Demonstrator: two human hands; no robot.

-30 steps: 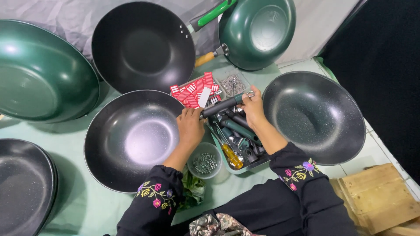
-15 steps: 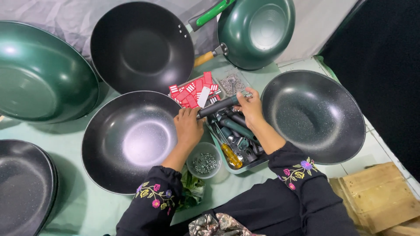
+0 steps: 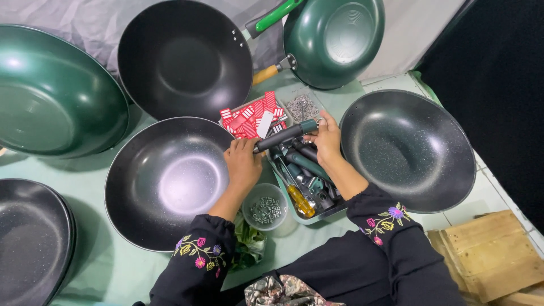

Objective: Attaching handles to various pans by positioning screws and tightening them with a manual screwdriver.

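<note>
My left hand point(image 3: 242, 164) rests on the right rim of a dark handleless wok point(image 3: 170, 181) and pinches the near end of a dark green pan handle point(image 3: 283, 135). My right hand point(image 3: 324, 137) grips that handle's far end, next to its metal hanging ring. The handle lies across a grey tray point(image 3: 334, 208) that holds more green handles and a yellow-handled screwdriver point(image 3: 297, 199). Black sleeves with embroidered flowers cover both forearms.
A clear cup of small screws point(image 3: 266, 208) stands below my left hand. Red and white packets point(image 3: 249, 118) and a bag of metal rings point(image 3: 300, 106) lie behind the tray. Several woks ring the table, including a speckled one point(image 3: 405, 150). A wooden crate point(image 3: 487, 258) sits lower right.
Both hands have stayed on the handle over the tray; it has shifted only slightly against the wok's rim. The woks have not moved.
</note>
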